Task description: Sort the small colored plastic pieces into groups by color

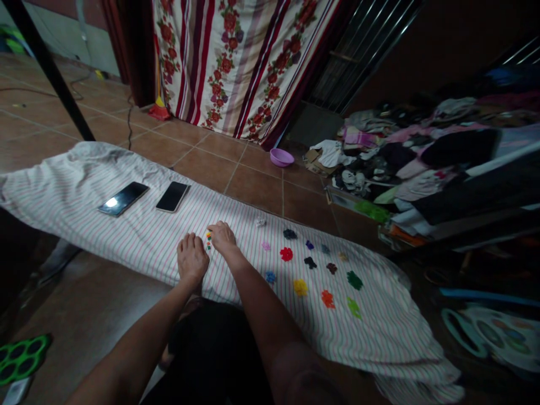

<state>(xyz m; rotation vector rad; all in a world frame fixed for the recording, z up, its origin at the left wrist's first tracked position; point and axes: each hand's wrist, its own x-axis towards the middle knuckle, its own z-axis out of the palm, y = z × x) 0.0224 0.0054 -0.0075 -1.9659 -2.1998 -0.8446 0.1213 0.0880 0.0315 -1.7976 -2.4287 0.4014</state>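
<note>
On a striped cloth [160, 247], a short row of small colored pieces [208, 241], orange, green and red, lies between my hands. My left hand [193, 260] rests on the cloth just left of the row, its fingers bent and close together; whether anything is under them is hidden. My right hand [223, 236] touches the upper end of the row, fingertips pinched at a piece too small to name. To the right lie small heaps sorted by color, among them red [286, 254], yellow [300, 287], orange [327, 299], dark green [354, 279] and blue [270, 277].
Two phones, one at the left [124, 199] and one nearer my hands [172, 197], lie on the cloth. Beyond it are a purple basin [282, 157] on the tiled floor, a flowered curtain [236, 67] and piled clothes [422, 152] at the right.
</note>
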